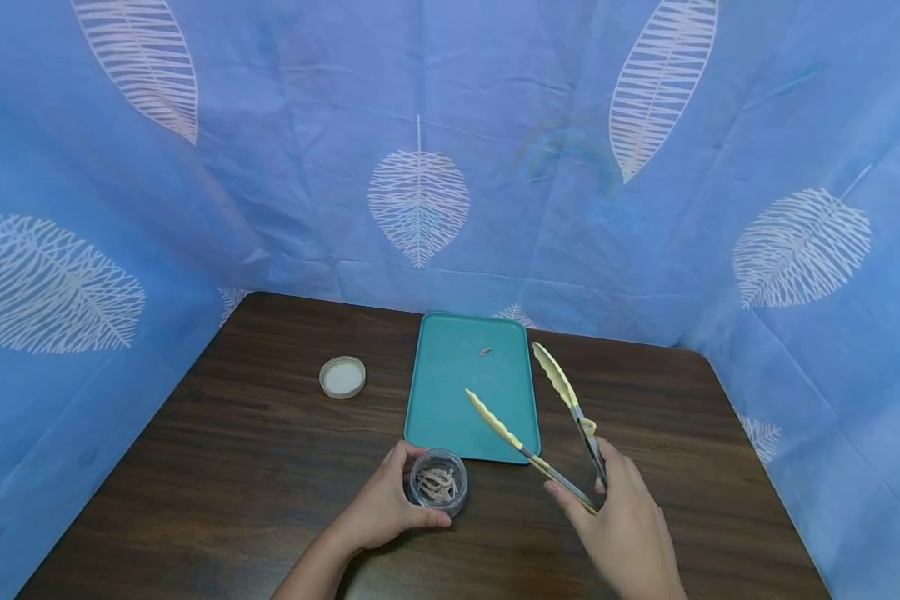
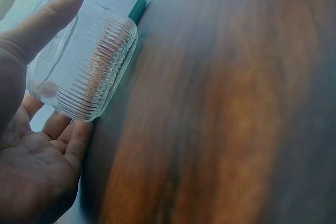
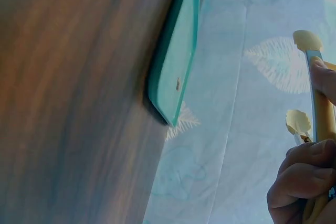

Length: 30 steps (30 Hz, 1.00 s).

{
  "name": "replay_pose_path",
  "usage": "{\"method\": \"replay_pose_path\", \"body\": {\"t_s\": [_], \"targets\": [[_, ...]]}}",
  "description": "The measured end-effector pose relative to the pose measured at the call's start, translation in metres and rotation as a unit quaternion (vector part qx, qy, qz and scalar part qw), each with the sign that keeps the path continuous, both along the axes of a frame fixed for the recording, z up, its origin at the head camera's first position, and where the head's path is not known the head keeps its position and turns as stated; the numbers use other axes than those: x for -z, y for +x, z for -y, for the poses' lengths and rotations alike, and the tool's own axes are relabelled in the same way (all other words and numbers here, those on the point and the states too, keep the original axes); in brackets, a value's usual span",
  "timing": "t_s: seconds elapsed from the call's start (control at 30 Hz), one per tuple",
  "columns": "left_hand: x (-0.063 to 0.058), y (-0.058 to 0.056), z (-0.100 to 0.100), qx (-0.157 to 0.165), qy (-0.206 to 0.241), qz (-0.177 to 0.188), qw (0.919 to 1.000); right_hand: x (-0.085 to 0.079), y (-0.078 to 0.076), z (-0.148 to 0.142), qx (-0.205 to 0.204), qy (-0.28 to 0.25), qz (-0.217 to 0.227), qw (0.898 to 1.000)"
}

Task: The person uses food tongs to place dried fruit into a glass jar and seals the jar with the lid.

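My left hand [image 1: 381, 506] holds a clear ribbed jar [image 1: 461, 487], thumb on one side and fingers on the other. Pale brownish strips [image 1: 437, 483] lie inside it; in the left wrist view they show through the jar wall [image 2: 100, 72]. My right hand [image 1: 630, 529] grips metal tongs [image 1: 570, 483] with pale yellow scalloped tips, their arms spread wide with nothing between them. The tongs reach over the right side of a teal tray [image 1: 438, 417]. One small reddish-brown piece [image 1: 485, 352] lies on the tray's far part.
A round lid [image 1: 342, 377] with a white inside lies left of the tray on the dark wooden table [image 1: 270, 433]. Blue cloth [image 1: 307, 167] with white leaf prints hangs behind and at both sides of the table.
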<state>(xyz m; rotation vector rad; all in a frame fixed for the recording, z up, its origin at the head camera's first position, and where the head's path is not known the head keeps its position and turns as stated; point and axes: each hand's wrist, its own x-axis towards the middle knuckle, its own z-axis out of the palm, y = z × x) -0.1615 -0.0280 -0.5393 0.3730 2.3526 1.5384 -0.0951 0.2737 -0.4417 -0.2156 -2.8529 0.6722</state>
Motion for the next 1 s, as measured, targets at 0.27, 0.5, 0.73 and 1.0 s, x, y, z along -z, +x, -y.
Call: {"method": "replay_pose_path", "body": {"t_s": [0.27, 0.5, 0.73, 1.0], "targets": [[0.001, -0.003, 0.002, -0.006, -0.004, 0.001, 1.0000, -0.010, -0.027, -0.004, -0.002, -0.016, -0.021, 1.000], [0.001, -0.002, 0.002, -0.004, -0.001, -0.003, 1.0000, -0.012, -0.048, 0.001, 0.005, -0.031, 0.003, 1.000], [0.000, -0.001, 0.002, -0.001, 0.000, -0.002, 1.0000, 0.001, -0.073, 0.005, -0.008, -0.028, 0.016, 0.999], [0.000, -0.001, 0.001, 0.000, 0.008, -0.003, 1.0000, 0.025, -0.098, 0.005, -0.033, 0.019, 0.036, 0.999]]}}
